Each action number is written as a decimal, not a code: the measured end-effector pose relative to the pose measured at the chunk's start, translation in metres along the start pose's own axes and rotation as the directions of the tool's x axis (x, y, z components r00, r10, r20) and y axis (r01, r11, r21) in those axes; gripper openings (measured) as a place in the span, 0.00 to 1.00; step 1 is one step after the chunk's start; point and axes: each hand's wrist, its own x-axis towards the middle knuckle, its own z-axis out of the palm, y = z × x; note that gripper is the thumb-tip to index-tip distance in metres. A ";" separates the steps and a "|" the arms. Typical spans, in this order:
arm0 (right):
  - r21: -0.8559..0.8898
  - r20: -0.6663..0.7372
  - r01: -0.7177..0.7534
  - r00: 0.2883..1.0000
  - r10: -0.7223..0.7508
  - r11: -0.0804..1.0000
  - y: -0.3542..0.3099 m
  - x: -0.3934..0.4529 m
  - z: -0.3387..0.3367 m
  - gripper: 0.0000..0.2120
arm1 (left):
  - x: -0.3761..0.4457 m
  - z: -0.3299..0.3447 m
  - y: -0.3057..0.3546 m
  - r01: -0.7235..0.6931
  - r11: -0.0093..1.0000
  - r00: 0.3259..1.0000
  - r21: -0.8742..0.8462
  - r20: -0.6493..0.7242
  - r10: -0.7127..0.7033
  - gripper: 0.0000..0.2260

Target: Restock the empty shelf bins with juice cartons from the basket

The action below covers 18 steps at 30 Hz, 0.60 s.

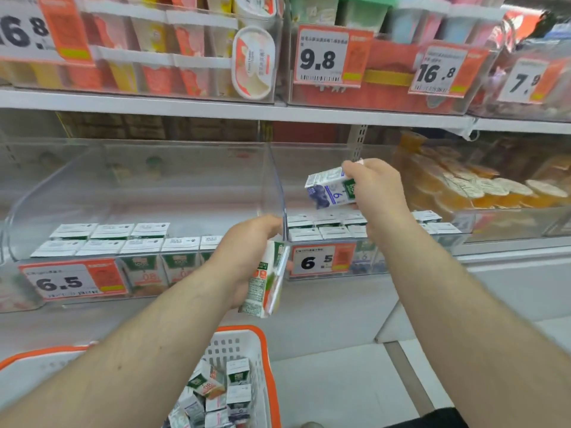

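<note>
The right hand [375, 188] curls round a blue carton [329, 189] jutting left of its fingers; the left hand [247, 257] grips a green carton [266, 282] hanging below its fingers.

Both hands [247, 257] [377, 193] in closed grip

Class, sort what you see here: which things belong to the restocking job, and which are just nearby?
Job:
left hand gripping a green juice carton
right hand gripping a blue juice carton
basket of cartons
clear shelf bins

Nearby:
tubs above
orange packs
9.8 price tag
</note>
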 end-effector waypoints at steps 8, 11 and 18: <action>-0.657 0.391 0.230 0.918 0.064 0.718 0.015 0.064 0.065 0.08 | 0.007 -0.002 0.000 0.021 0.999 0.999 -0.024 -0.046 -0.022 0.11; -0.698 0.505 0.221 0.826 0.249 0.682 0.018 0.067 0.075 0.10 | 0.009 -0.004 -0.001 0.023 1.000 0.999 -0.015 -0.041 -0.024 0.12; -0.624 0.577 -0.137 0.583 0.572 0.769 0.018 0.070 0.069 0.08 | 0.012 -0.005 0.000 0.039 0.999 0.999 -0.027 -0.030 -0.040 0.14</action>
